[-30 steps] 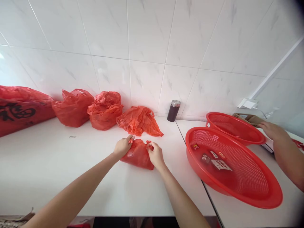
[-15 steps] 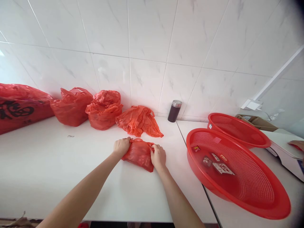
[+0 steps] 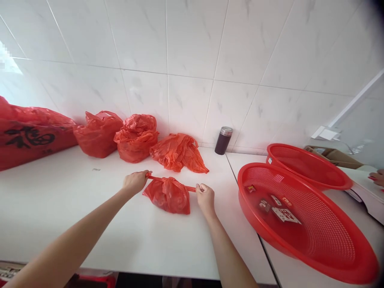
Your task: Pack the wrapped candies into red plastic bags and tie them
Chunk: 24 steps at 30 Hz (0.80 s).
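Note:
A filled red plastic bag (image 3: 169, 198) lies on the white table between my hands, its handles crossed or knotted at the top middle and pulled out sideways. My left hand (image 3: 135, 182) is closed on the left handle. On the other side my right hand (image 3: 205, 197) grips the right handle in a fist. Both handles look taut. What the bag contains shows only as rounded lumps through the thin plastic. Just behind it lies a crumpled pile of red plastic bags (image 3: 180, 152).
Along the tiled wall stand two filled red bags (image 3: 97, 136) (image 3: 136, 140) and a large red bag (image 3: 36, 138) with black lettering. A dark thermos (image 3: 223, 142) is behind. Right: a red sieve basket (image 3: 324, 224) holding small packets, another basket (image 3: 309, 164), and a person's hand (image 3: 378, 178).
My hands have moved apart, from holding the bag's sides to stretching its two handles outward. The bag's top is now drawn together. A person's hand has appeared at the right edge.

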Available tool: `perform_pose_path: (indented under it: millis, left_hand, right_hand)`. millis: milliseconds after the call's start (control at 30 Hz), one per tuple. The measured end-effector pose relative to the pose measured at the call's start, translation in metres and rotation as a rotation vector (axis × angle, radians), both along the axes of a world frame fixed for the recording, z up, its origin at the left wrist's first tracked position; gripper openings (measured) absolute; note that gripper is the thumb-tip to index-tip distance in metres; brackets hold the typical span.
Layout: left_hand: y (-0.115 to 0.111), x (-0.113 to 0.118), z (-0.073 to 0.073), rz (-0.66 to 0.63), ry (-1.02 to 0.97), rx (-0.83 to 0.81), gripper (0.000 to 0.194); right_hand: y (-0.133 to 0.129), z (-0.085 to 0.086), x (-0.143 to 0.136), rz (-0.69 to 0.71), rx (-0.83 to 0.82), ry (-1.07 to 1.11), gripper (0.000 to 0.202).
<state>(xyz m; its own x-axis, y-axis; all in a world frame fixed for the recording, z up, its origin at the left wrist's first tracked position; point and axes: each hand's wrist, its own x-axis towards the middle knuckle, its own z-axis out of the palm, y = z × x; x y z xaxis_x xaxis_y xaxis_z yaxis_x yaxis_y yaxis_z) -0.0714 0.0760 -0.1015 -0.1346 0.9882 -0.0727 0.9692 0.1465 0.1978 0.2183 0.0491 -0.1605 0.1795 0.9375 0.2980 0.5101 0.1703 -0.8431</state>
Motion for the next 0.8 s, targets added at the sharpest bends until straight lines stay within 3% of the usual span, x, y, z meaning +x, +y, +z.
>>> perform_pose_path:
  millis: [167, 300, 433, 533, 633, 800]
  left_hand:
    - [-0.005, -0.013, 0.022, -0.045, -0.095, -0.088, 0.033]
    - [-0.010, 0.018, 0.036, -0.157, -0.092, 0.108, 0.037]
    - [-0.016, 0.075, 0.027, -0.477, -0.116, 0.149, 0.046]
    - [-0.020, 0.087, 0.016, -0.544, -0.099, 0.055, 0.037]
    - [-0.024, 0.051, 0.010, -0.445, -0.068, -0.016, 0.025]
    - [-0.045, -0.071, 0.020, -0.044, 0.013, -0.032, 0.029]
  right_hand:
    - [0.003, 0.001, 0.017, -0.070, 0.005, 0.088, 0.040]
    - [0.002, 0.003, 0.026, -0.047, 0.013, 0.131, 0.032]
    - [0.001, 0.004, 0.026, -0.034, 0.027, 0.167, 0.019]
    - [0.001, 0.003, 0.030, -0.115, 0.039, 0.185, 0.025]
    - [0.004, -0.001, 0.033, -0.147, 0.048, 0.171, 0.027]
    - [0.015, -0.003, 0.027, -0.107, 0.034, 0.078, 0.025]
